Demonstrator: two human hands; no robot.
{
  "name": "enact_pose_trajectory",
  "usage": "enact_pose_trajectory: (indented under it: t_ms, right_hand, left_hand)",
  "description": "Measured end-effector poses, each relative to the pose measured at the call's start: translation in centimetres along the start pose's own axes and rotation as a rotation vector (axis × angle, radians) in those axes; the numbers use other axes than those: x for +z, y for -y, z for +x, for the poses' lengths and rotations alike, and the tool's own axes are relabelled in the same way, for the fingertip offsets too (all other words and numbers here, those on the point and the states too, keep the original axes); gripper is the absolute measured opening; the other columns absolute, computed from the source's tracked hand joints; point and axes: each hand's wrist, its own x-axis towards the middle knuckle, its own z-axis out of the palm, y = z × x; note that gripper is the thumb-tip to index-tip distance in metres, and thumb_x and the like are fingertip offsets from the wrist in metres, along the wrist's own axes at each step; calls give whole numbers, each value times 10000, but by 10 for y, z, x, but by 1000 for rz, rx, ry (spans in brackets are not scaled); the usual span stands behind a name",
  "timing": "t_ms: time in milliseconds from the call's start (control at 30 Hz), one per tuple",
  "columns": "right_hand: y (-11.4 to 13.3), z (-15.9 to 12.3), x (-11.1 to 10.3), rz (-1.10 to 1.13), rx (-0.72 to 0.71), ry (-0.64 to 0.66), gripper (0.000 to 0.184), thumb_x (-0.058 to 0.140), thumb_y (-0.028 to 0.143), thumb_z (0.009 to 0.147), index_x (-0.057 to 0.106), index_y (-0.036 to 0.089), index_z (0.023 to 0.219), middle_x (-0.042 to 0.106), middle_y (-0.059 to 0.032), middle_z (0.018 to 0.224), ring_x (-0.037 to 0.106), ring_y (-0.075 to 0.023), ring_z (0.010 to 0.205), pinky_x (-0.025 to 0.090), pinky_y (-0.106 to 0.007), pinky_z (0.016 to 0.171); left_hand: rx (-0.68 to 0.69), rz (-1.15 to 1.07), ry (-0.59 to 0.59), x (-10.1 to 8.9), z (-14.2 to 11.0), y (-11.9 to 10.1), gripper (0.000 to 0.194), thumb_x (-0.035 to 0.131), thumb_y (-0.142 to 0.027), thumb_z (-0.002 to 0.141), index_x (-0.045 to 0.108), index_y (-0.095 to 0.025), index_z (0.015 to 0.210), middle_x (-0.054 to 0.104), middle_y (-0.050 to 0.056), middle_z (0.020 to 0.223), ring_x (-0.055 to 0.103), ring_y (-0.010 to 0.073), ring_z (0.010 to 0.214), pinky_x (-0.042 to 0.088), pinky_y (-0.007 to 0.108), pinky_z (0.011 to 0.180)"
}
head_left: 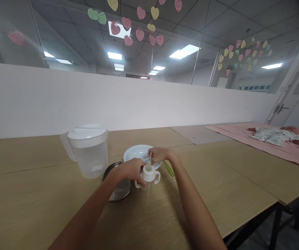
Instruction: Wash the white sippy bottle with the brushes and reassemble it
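A small white baby bottle (148,174) with two side handles stands on the wooden table (217,187). My left hand (130,169) is closed around its left side. My right hand (160,154) pinches the teat at the bottle's top, fingers closed. Just behind the hands sits a white bowl (136,151). A green spoon handle (169,168) pokes out to the right of the bottle. A round metal lid or plate (119,189) lies under my left wrist.
A clear plastic jug (88,151) with a white lid and some water stands to the left. A baby doll (276,134) lies on a pink cloth (290,151) at the far right. A white partition wall runs behind the table; the table's edge drops off at right.
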Motion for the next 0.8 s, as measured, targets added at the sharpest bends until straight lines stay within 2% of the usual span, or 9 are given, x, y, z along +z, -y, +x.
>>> enact_pose_trajectory:
  t_ms: [100,200,300,433,533,633,800]
  right_hand:
    - [2,12,9,-24,-35,38,475,665,288,598,567,169,1047,607,-59,1062,586,-193,897,427,-208,633]
    - [1,11,8,-22,-17,46,366,639,263,628,611,157,978,636,-58,1010,596,-198,884,435,-210,641]
    - [3,-7,-5,50,-21,-50,203,545,248,719,637,127,853,659,-78,921,609,-193,829,450,-221,624]
    - [17,-43,-22,308,-47,-47,334,425,369,820,603,104,722,663,-112,801,622,-158,683,484,-217,543]
    - [38,-60,-24,248,20,-18,363,572,469,712,592,108,682,654,-101,682,610,-159,563,477,-221,459]
    - [64,-66,-21,84,95,-36,370,668,457,611,612,101,697,651,-101,648,590,-162,479,442,-225,391]
    - [88,-67,-15,-126,91,-107,362,734,367,552,656,120,805,673,-100,718,618,-177,540,433,-221,438]
  left_hand:
    - [-1,8,8,0,0,0,328,726,-314,451,583,-157,702,528,-47,616,443,98,538,278,212,468]
    - [12,8,-1,0,0,1,322,730,-317,450,579,-157,686,517,-48,606,440,96,528,274,211,459]
    - [40,-5,-7,1,1,2,306,731,-295,453,582,-157,682,535,-47,614,450,93,531,286,204,468]
    - [77,-5,-15,2,3,4,302,734,-308,464,588,-158,680,550,-47,607,459,96,535,300,205,487]
    - [76,-14,-36,5,5,10,329,748,-348,448,582,-158,660,534,-50,587,452,97,527,302,208,482]
    - [72,-27,-38,6,8,17,339,751,-373,446,581,-157,645,522,-50,578,447,100,525,301,214,474]
    - [24,-40,-9,4,8,20,383,753,-362,440,609,-162,734,584,-28,666,503,125,578,342,224,504]
